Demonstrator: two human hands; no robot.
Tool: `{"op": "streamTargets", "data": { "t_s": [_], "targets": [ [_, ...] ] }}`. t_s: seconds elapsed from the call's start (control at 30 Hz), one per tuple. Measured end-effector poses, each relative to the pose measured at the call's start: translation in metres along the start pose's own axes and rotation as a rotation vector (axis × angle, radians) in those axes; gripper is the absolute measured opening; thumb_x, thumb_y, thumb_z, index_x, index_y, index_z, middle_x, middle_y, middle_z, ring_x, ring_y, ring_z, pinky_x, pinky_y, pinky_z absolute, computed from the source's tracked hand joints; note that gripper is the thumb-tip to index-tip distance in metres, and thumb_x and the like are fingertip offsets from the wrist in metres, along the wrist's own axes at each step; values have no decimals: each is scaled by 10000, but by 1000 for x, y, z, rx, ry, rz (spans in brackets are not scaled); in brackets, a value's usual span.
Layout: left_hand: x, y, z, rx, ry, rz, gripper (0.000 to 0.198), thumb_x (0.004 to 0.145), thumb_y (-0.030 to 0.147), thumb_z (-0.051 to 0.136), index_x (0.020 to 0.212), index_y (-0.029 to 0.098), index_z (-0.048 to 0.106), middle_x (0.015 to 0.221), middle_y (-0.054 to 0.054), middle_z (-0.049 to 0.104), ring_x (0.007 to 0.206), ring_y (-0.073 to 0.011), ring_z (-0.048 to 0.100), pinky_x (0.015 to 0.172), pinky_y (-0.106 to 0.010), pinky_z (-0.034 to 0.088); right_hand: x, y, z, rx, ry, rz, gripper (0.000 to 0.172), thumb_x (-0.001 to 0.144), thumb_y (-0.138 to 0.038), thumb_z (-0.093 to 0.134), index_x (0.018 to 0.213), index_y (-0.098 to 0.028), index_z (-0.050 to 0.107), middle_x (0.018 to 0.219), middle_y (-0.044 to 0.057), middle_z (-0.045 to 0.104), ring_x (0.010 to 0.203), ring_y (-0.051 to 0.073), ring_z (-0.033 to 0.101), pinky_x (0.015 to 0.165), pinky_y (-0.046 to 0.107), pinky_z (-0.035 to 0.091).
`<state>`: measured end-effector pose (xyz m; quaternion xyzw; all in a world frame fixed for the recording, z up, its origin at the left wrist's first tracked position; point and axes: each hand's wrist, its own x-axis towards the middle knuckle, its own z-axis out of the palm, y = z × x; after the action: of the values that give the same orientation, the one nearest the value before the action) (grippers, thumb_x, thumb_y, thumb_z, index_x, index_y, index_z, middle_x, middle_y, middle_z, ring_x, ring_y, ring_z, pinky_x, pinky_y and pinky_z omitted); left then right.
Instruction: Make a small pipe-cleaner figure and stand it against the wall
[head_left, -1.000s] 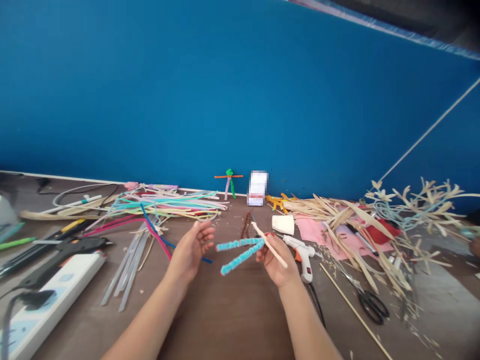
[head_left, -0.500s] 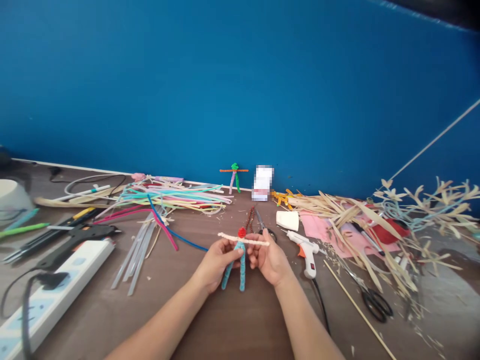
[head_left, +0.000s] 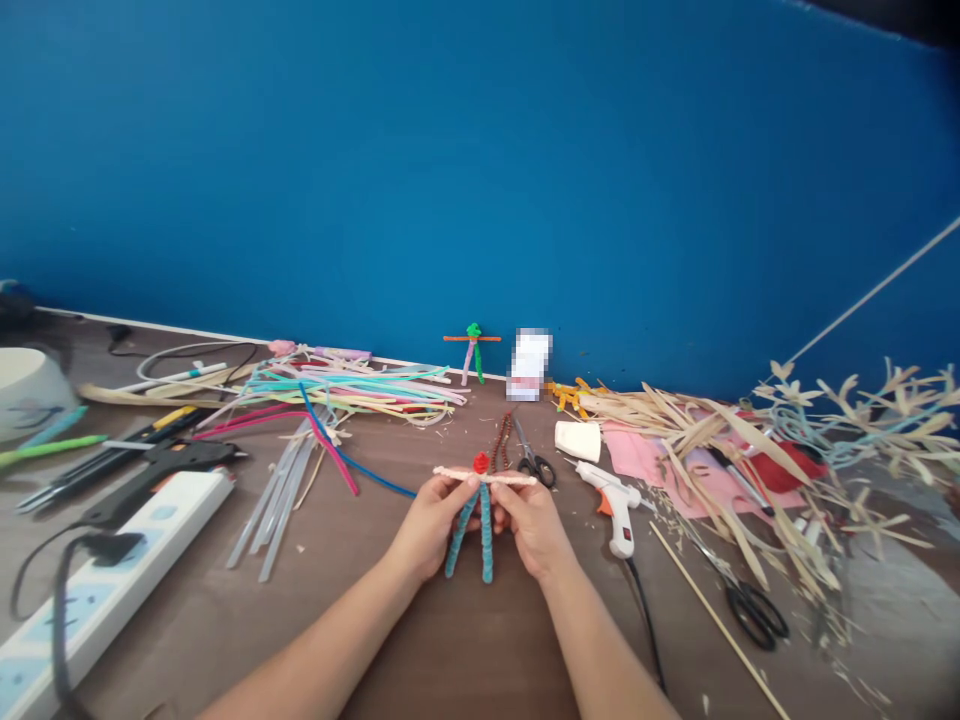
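Observation:
Between my hands is a pipe-cleaner figure (head_left: 487,545) with a red head, pale pink arms stretched sideways and two blue legs hanging down. My left hand (head_left: 433,522) is closed on it, thumb and fingers pinching just under the head. My right hand (head_left: 531,522) pinches the pink arm on the other side, its thumb pressed near the middle. The fingers behind the figure are partly hidden. Against the wall stands a second pipe-cleaner figure (head_left: 473,350) with a green head and orange arms. A brown beaded strand (head_left: 501,440) lies just beyond my hands.
Left are pipe cleaners (head_left: 360,385), clear glue sticks (head_left: 277,500), a black glue gun (head_left: 165,470) and a power strip (head_left: 112,590). Right are small scissors (head_left: 537,466), a white glue gun (head_left: 616,505), black-handled scissors (head_left: 756,612), a thin stick (head_left: 716,620) and dried strips (head_left: 660,415).
My right hand has closed in from a looser hold and now pinches the pink arm with its thumb. The small scissors behind it show more. The view has shifted slightly.

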<state>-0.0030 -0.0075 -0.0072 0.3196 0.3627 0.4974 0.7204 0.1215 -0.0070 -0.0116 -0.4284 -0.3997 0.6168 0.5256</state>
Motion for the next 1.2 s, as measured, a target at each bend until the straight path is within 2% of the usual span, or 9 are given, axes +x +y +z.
{"op": "streamTargets", "data": {
  "t_s": [0.13,0.3,0.53,0.83,1.2],
  "targets": [
    [0,-2,3,-23,-8,34,274,632,322,664,796,132,554,594,-7,607,507,-117,564,494,-218,430,-2,0,3,-74,31,-46,203,659,-323,628,739,-160,538,453,-70,446,395,57,394,392,175,349],
    [-1,-2,6,-42,17,51,265,598,307,689,741,136,546,552,18,581,476,-103,542,439,-193,404,-4,0,9,-165,40,-131,187,665,-334,615,692,-171,526,497,-54,473,423,70,418,406,187,360],
    [0,-4,2,-103,-17,55,241,613,285,680,751,128,562,590,0,603,517,-128,570,506,-248,459,-4,3,9,-157,57,-160,219,718,-384,555,706,-166,546,522,-34,489,444,79,439,433,199,374],
    [0,-3,2,-92,-53,56,240,664,309,637,758,89,646,623,-63,645,548,-154,585,556,-280,462,-1,7,5,-58,58,-148,207,718,-361,573,698,-157,545,528,-37,490,435,72,443,425,196,371],
    [0,-3,2,-132,-90,60,159,670,260,636,637,105,626,586,-20,614,506,-99,544,519,-215,427,-1,5,8,187,21,-66,189,654,-321,649,661,-158,555,514,-46,509,419,53,432,403,166,367]
  ]
}}
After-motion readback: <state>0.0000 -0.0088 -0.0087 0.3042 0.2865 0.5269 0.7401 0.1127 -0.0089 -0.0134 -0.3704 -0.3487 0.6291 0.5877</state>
